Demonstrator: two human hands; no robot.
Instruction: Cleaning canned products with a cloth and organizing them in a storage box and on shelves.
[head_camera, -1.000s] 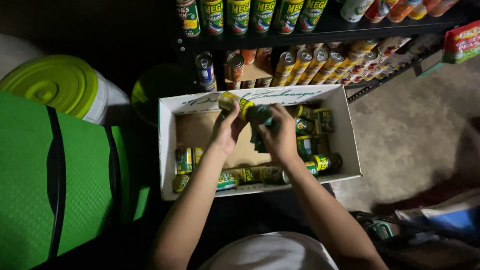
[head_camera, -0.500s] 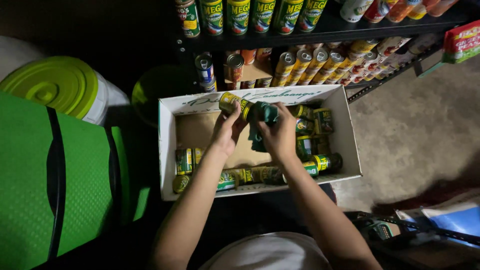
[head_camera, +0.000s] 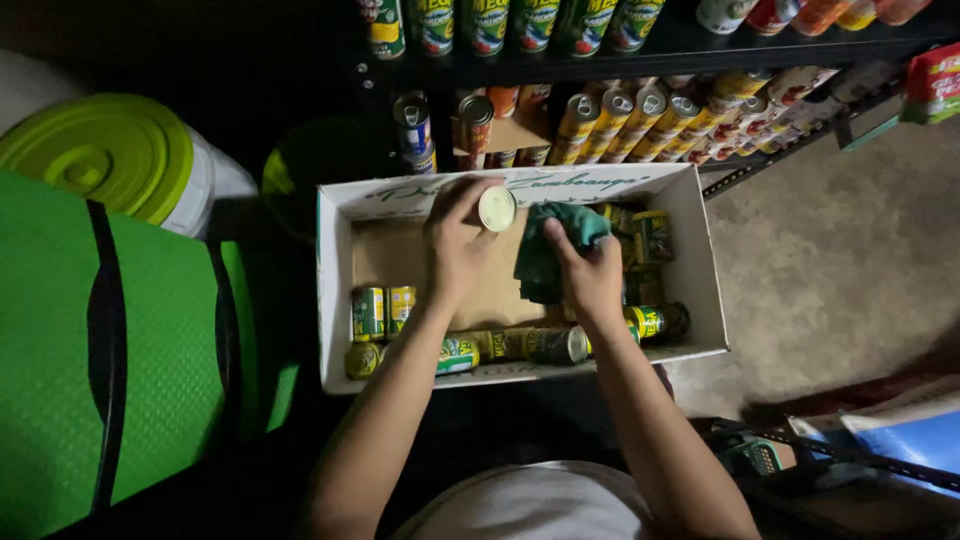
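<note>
My left hand (head_camera: 455, 245) grips a small tin can (head_camera: 497, 208) over the far side of an open white cardboard box (head_camera: 335, 300), the can's pale end turned up toward me. Just to its right, my right hand (head_camera: 590, 275) clutches a dark green cloth (head_camera: 545, 255) that hangs next to the can. Several green-and-yellow labelled cans (head_camera: 385, 312) lie on their sides along the box's near wall and stand at its right end.
A dark shelf (head_camera: 690, 45) beyond the box holds rows of cans. A lime-lidded white bucket (head_camera: 110, 155) and a green mat (head_camera: 60, 350) sit at the left. Bare concrete floor (head_camera: 840, 260) lies to the right, with a blue object (head_camera: 900, 445) at lower right.
The can in my left hand has turned so its pale end faces up. The cloth in my right hand has shifted slightly right, off the can.
</note>
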